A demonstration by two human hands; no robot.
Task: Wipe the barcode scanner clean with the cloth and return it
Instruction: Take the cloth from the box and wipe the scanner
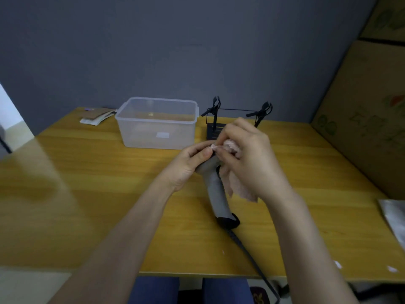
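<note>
A grey barcode scanner with a black base is held above the middle of the wooden table, handle pointing toward me. Its head is hidden between my hands. My left hand grips the scanner's head from the left. My right hand holds a pink cloth bunched against the head, and the cloth's loose end hangs beside the handle. A dark cable runs from the scanner's base over the table's front edge.
A clear plastic box stands behind my hands at the left. A black wire stand with two clips sits behind them. Papers lie at the back left. Cardboard boxes line the right side, and a silver pouch lies at the right edge.
</note>
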